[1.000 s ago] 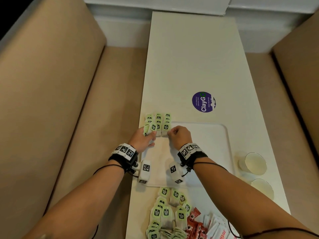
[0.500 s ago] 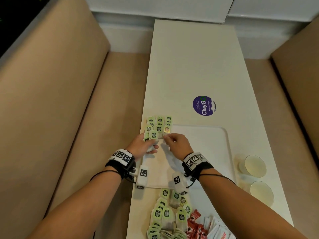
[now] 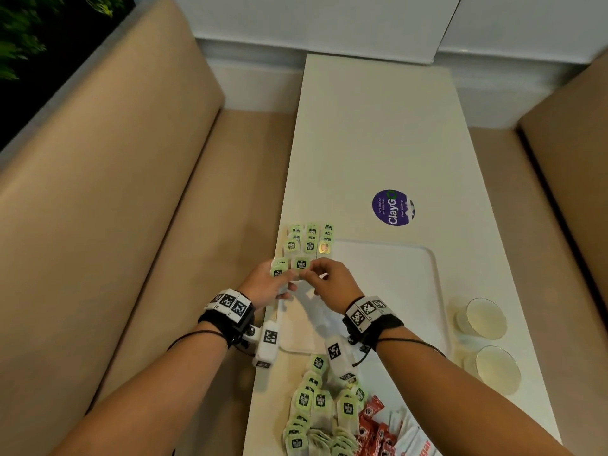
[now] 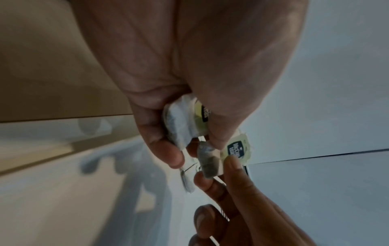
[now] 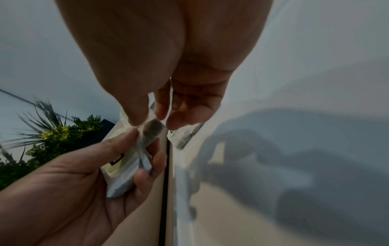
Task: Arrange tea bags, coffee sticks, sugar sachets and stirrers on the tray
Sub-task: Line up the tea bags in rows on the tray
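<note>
- Loose tea bags (image 3: 312,406): lying in a heap on the tabletop (image 3: 378,143) nearest the body, behind both wrists; red sachets (image 3: 371,422) and white sugar sachets (image 3: 411,442) sitting just right of the heap. Not yet arranged.
- Left hand (image 3: 266,284): grasping a small stack of tea bags (image 4: 185,123), fingers curled round the pouches, green tags showing.
- Right hand (image 3: 332,284): pinching a single tea bag (image 3: 301,266) between thumb and fingertips (image 4: 233,164), drawing it from the left hand's stack, the two hands touching.
- Handling, judged: paper pouches appearing very light, soft and crushable, with loose tags and strings apt to tangle; best taken by the tag or the pouch edge, lightly, one at a time.
- Tray (image 3: 411,291): white, lying beneath and to the right of the hands, mostly bare.
- Placed tea bags (image 3: 311,240): lying in overlapping rows just beyond the fingertips, at the tray's far left corner; likely to be nudged out of line by a careless set-down.
- Two paper cups (image 3: 487,340): standing well right of the right hand, beside the tray, out of the way.
- Purple sticker (image 3: 393,208): lying beyond the tray.
- Stirrers: not made out.
</note>
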`<state>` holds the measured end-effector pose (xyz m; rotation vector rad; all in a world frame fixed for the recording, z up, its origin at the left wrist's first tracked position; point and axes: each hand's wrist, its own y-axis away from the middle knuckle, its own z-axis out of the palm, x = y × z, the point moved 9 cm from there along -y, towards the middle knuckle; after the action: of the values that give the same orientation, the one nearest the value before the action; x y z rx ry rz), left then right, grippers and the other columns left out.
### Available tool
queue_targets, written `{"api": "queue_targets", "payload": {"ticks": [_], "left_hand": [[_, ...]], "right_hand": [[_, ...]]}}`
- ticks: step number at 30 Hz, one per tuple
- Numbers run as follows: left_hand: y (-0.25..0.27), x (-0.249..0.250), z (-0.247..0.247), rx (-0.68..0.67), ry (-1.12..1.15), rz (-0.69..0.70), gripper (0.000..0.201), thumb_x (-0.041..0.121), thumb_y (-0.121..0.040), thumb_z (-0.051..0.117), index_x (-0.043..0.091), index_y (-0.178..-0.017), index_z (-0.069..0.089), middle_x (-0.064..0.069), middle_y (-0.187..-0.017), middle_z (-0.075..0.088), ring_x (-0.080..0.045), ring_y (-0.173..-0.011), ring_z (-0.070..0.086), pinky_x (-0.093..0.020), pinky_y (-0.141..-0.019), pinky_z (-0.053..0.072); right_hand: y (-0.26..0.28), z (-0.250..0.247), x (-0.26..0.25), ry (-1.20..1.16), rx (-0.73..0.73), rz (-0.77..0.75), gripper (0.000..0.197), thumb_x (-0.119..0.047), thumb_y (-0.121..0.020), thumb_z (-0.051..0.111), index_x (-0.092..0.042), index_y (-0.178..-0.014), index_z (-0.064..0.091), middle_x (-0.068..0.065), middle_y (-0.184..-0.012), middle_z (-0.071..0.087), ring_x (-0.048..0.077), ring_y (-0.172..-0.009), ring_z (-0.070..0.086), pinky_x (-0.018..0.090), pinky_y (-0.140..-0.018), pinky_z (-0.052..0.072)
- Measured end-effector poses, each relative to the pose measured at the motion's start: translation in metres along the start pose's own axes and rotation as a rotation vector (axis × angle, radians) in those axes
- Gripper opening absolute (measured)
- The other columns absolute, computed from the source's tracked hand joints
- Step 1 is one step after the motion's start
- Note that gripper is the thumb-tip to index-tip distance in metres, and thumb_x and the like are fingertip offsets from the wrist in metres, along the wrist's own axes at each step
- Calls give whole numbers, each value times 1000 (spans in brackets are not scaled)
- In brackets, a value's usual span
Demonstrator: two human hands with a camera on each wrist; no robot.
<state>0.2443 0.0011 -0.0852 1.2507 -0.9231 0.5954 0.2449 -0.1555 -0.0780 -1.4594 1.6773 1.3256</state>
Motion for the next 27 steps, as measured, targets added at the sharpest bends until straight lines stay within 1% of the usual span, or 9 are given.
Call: {"api": "queue_targets", "payload": {"ticks": [4, 6, 8, 10, 12, 15, 17, 23, 27], "left_hand": [[3, -8, -7, 12, 12, -19, 15, 18, -100, 60, 13, -113, 66, -12, -108, 74, -23, -88, 68, -35, -74, 59], [3, -13, -13, 35, 42, -37, 19, 18, -100, 60, 7, -115, 63, -14, -108, 71, -22, -86, 66, -32, -69, 58], [4, -18, -19, 57, 58, -61, 17, 12, -99, 60, 5, -115, 62, -14, -103, 66, -21, -84, 64, -31, -68, 58], [4, -22, -25, 56, 54, -84, 19, 3, -98, 57, 6, -117, 59, -15, -106, 64, -22, -87, 63, -32, -74, 59], [4, -24, -29, 47, 49, -102, 26, -6, -97, 50, 5, -120, 56, -15, -112, 62, -23, -92, 63, -33, -79, 58], [3, -23, -32, 32, 67, -118, 36, -18, -95, 37, 4, -120, 51, -15, -111, 61, -24, -92, 62, -31, -76, 59], [2, -22, -33, 8, 61, -113, 40, -22, -93, 36, 3, -121, 51, -14, -115, 61, -24, -98, 62, -31, -80, 59], [4, -16, -34, -25, 99, -80, 26, -10, -101, 42, 4, -116, 55, -9, -115, 66, -22, -101, 66, -33, -85, 60], [5, -14, -35, -13, 90, -72, 19, 3, -104, 45, 8, -113, 60, -9, -108, 72, -23, -96, 71, -36, -81, 62]], "right_hand": [[2, 14, 1, 71, -50, -9, 14, -36, -96, 65, -24, -91, 70, -5, -85, 71, 4, -60, 60, 21, -60, 48], [-1, 14, 4, 83, -18, 24, 12, -33, -97, 65, -23, -96, 71, 0, -84, 72, 11, -60, 63, 24, -60, 52], [-6, 15, 11, 108, 16, 66, 15, -34, -97, 65, -22, -96, 73, 4, -86, 74, 20, -67, 67, 34, -68, 59], [-12, 18, 16, 143, 20, 118, 18, -34, -96, 66, -24, -82, 71, 4, -83, 74, 24, -74, 69, 39, -75, 59], [-18, 22, 20, 167, 24, 158, 28, -34, -95, 68, -24, -69, 64, 2, -75, 69, 22, -72, 66, 37, -72, 57], [-25, 26, 16, 211, 29, 172, 39, -32, -96, 66, -19, -61, 55, -5, -66, 59, 14, -65, 55, 24, -59, 42], [-31, 30, 15, 232, 5, 188, 39, -30, -97, 65, -22, -60, 56, -7, -70, 60, 15, -70, 56, 23, -65, 42], [-38, 34, 18, 238, 19, 239, 29, -33, -93, 69, -28, -66, 63, -2, -82, 68, 15, -76, 63, 26, -74, 47], [-40, 30, 19, 272, 51, 272, 27, -40, -90, 71, -26, -68, 63, -4, -76, 68, 18, -76, 65, 31, -74, 51]]}}
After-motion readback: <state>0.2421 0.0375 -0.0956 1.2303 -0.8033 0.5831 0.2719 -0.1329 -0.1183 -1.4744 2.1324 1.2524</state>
